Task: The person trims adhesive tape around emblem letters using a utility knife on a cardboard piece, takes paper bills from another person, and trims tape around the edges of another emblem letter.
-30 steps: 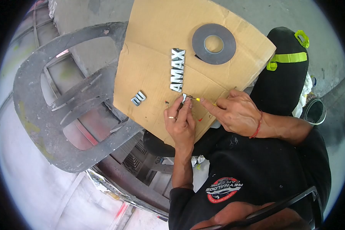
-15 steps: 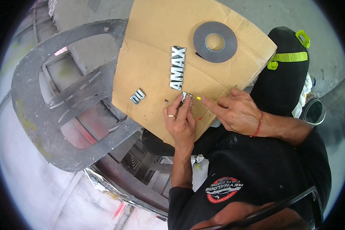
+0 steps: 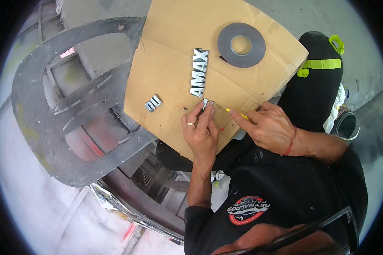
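My left hand (image 3: 201,134) is closed, its fingertips pinching a small chrome letter emblem (image 3: 206,103) against the cardboard (image 3: 166,72). The fingers partly cover that piece. In my right hand (image 3: 270,127) is a slim yellow cutter knife (image 3: 240,114), its tip pointing left toward the emblem and a little apart from it. Just above my left fingertips lies a chrome emblem strip reading "AMAX" (image 3: 198,72). Left of that hand sits a smaller chrome piece with two letters (image 3: 153,103).
A roll of grey tape (image 3: 254,44) lies flat near the top of the cardboard. A scuffed grey plastic chair (image 3: 27,102) stands at the left. Beyond my knee is a bucket (image 3: 347,124) on the floor. Small red scraps (image 3: 222,128) lie near my hands.
My right hand has drawn the cutter knife back to the right, away from the emblem, so more of its yellow body shows. My left hand stays on the piece.
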`<move>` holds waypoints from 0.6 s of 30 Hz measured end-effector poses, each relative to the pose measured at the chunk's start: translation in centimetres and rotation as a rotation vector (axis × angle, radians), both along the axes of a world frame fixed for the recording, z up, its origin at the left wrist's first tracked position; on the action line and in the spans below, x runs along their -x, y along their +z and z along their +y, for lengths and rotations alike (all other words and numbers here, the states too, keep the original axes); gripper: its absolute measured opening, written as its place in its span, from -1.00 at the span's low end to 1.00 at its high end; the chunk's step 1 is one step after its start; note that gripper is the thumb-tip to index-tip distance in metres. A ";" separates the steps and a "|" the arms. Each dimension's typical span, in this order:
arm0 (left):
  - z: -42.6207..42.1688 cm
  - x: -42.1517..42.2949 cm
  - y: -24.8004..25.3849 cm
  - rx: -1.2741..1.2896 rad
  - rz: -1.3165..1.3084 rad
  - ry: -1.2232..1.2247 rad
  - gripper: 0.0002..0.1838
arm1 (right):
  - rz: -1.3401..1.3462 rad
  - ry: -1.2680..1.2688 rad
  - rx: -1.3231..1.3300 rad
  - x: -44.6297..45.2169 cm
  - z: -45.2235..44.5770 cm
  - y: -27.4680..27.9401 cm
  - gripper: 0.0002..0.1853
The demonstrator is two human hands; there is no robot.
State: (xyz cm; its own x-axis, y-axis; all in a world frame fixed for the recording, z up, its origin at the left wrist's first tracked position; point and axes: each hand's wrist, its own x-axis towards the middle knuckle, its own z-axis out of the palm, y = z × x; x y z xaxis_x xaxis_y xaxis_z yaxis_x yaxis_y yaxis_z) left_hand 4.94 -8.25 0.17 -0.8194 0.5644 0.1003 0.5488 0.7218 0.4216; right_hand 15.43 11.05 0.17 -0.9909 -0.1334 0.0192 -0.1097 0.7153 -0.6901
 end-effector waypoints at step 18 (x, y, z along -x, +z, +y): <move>0.0 -0.1 -0.1 -0.003 -0.004 0.009 -0.70 | 0.042 -0.037 0.046 1.3 -0.5 -1.3 -0.37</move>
